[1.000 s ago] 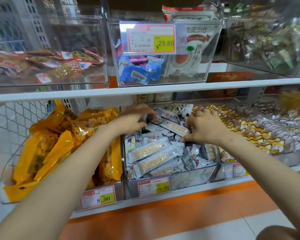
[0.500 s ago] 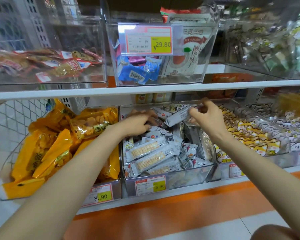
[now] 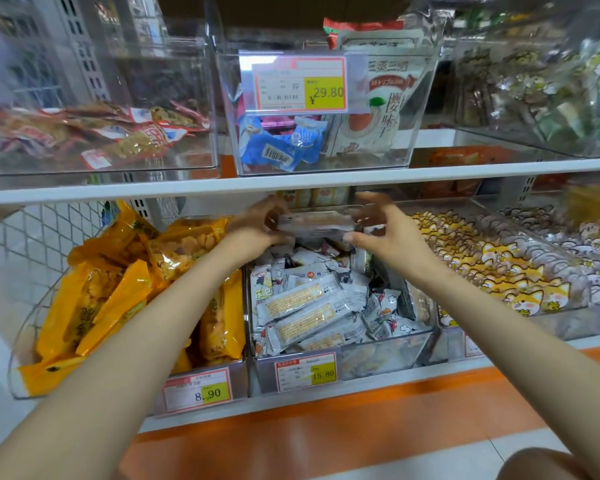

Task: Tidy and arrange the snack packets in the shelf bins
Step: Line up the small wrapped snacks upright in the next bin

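Both hands are up at the back of the middle bin (image 3: pixel 378 362), and they have one snack packet (image 3: pixel 314 224) caught between them. The left hand (image 3: pixel 260 225) has its fingers curled round the packet's left end, thumb side tucked underneath. The right hand (image 3: pixel 385 230) takes the other end, thumb pressed in below and the fingers arched loosely over the top, spread rather than tight. The packet lies level, stretched crossways from palm to palm, blurred enough that its print can't be read.

Both forearms reach in from the lower corners and converge, wrists slightly raised, hands close under the edge of the upper shelf (image 3: pixel 291 183).

The held packet sits clear above the heap of white packets (image 3: pixel 305 306) filling the bin, toward its rear. That heap lies jumbled, several long bars slanting across the front, just behind the 15.80 price tag (image 3: pixel 305 370). The yellow bags (image 3: pixel 118 299) fill the neighbouring bin under the left forearm.
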The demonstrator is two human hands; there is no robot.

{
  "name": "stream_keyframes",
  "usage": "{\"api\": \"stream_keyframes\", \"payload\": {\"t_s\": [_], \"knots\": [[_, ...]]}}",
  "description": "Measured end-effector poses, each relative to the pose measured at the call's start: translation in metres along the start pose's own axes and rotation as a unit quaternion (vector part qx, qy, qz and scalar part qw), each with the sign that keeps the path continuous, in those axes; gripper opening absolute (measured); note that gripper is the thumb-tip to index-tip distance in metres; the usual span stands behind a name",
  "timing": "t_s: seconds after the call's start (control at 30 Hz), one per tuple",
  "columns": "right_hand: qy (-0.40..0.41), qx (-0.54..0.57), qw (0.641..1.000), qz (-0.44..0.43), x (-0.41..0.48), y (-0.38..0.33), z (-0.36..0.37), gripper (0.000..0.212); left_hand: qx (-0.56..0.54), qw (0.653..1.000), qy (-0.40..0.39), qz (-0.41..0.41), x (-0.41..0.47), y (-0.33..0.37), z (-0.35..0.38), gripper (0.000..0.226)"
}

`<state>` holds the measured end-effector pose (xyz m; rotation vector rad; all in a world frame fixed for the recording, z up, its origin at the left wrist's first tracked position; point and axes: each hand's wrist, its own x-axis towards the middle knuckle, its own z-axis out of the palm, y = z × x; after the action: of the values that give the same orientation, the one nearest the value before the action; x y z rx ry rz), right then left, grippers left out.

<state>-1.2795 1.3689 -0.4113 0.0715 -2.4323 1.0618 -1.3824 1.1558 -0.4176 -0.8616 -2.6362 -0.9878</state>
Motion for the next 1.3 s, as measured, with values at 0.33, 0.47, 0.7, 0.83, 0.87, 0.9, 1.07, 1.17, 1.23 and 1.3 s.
{"api": "stream_keyframes", "payload": {"t_s": [0.33,0.47,0.7,0.83,0.87,0.9,1.07,1.17,1.23,1.3], "knots": [[-0.046,-0.170,0.984,-0.026,0.008,0.012,-0.004,0.032,0.206,0.968,0.069,-0.123,-0.006,-0.009,-0.007,0.054],[-0.112,-0.202,0.972,0.044,0.010,0.007,-0.030,0.032,0.280,0.956,-0.036,-0.075,-0.006,-0.007,-0.011,0.059],[-0.296,-0.164,0.935,0.104,0.003,0.017,-0.058,0.043,0.323,0.944,0.000,-0.074,-0.011,-0.003,-0.004,0.049],[-0.303,-0.166,0.934,0.087,0.002,0.016,-0.060,0.043,0.316,0.948,0.028,-0.034,-0.012,0.003,-0.006,0.055],[-0.307,-0.171,0.932,0.088,0.002,0.016,-0.060,0.043,0.289,0.957,0.034,-0.019,-0.012,0.006,-0.007,0.055],[-0.313,-0.174,0.929,0.089,0.002,0.015,-0.061,0.043,0.255,0.966,0.033,-0.003,-0.012,0.010,-0.007,0.054],[-0.214,-0.061,0.969,0.110,0.000,0.005,-0.063,0.041,0.143,0.988,-0.044,0.048,-0.014,0.025,-0.003,0.040],[-0.076,0.042,0.990,0.112,0.002,-0.001,-0.064,0.045,0.098,0.993,-0.054,0.047,-0.016,0.028,-0.001,0.038],[-0.023,0.107,0.988,0.112,0.002,-0.005,-0.059,0.041,0.059,0.996,-0.060,0.039,-0.017,0.028,0.000,0.039],[-0.011,0.171,0.977,0.130,0.000,-0.011,-0.048,0.036,-0.020,0.997,-0.075,0.026,-0.019,0.032,0.003,0.044]]}}
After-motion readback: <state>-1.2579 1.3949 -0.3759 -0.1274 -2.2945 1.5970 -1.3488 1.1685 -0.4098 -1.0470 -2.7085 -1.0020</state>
